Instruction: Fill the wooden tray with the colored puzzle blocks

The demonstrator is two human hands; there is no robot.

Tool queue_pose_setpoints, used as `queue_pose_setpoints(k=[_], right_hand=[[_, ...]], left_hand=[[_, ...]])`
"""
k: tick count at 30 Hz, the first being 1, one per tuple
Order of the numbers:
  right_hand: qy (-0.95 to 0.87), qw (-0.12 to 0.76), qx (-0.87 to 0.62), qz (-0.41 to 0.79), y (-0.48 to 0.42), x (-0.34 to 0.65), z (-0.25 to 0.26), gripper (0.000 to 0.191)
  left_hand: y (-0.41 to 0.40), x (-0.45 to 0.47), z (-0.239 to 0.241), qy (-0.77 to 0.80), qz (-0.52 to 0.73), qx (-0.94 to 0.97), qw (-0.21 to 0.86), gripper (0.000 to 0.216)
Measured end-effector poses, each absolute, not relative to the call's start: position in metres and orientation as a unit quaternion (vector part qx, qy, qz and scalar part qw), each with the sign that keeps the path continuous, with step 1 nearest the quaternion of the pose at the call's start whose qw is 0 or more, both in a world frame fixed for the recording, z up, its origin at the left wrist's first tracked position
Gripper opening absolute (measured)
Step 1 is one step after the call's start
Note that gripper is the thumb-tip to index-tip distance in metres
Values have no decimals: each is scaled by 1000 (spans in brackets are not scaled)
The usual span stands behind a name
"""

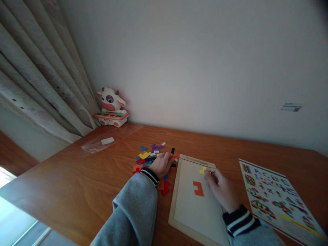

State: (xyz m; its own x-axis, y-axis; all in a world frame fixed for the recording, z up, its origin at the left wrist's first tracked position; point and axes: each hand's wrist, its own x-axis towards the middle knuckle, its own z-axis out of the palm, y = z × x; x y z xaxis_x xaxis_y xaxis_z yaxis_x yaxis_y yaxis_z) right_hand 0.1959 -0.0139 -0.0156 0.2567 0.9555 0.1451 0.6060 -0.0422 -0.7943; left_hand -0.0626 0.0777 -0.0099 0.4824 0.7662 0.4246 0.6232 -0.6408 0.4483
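Right hand [220, 188], grip pinching 1 yellow piece [202, 171] at the board [189, 215]; left hand [161, 165] among loose pieces [145, 155], its grip unclear. Apparent step: positioning; next move calls for steady alignment.

"What colours reached you over the link?"

"At seven o'clock I saw a pile of pieces [145, 155]: red, yellow, blue, purple, orange, black, white. At five, a white board [194, 218] had a pale wood-coloured frame [175, 194], with an orange piece [200, 191] and a yellow piece [202, 171] against it."

"And the sleeves [138, 198]?"

"Plain grey, I noted, the black cuffs [241, 220] striped white."

"At four?"

"A white sheet [271, 191] printed in many colours."

"Towards ten?"

"I had a white cow toy [112, 110] with a pink muzzle [109, 106] and purple eye patch [109, 99], then a pale curtain [38, 68] with a faint pattern."
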Motion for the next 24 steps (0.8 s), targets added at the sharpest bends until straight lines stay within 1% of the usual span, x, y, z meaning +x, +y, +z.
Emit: queue_pose_setpoints(k=[3, 7, 12, 16, 17, 19, 21, 24], right_hand=[[-570, 390, -692, 209, -13, 200, -14, 47], [-583, 387, -688, 190, -12, 200, -15, 45], [-613, 402, -638, 236, -13, 197, -15, 41], [-626, 417, -601, 271, -14, 195, -13, 37], [-624, 422, -597, 277, -14, 194, -11, 37], [-615, 433, -589, 294, -16, 192, -8, 38], [-609, 442, -571, 329, -18, 187, -2, 38], [-628, 443, -513, 382, -23, 179, 7, 36]], left_hand=[[76, -62, -10, 388, 275, 873, 110, 14], [75, -61, -8, 415, 235, 877, 66, 16], [77, -61, -6, 466, 249, 847, 56, 18], [73, -62, 1, 477, 288, 828, 70, 18], [70, -62, 4, 473, 307, 820, 95, 19], [59, -59, 13, 449, 350, 800, 188, 23], [46, -54, 22, 391, 381, 780, 306, 28], [26, -43, 29, 286, 385, 773, 415, 27]])
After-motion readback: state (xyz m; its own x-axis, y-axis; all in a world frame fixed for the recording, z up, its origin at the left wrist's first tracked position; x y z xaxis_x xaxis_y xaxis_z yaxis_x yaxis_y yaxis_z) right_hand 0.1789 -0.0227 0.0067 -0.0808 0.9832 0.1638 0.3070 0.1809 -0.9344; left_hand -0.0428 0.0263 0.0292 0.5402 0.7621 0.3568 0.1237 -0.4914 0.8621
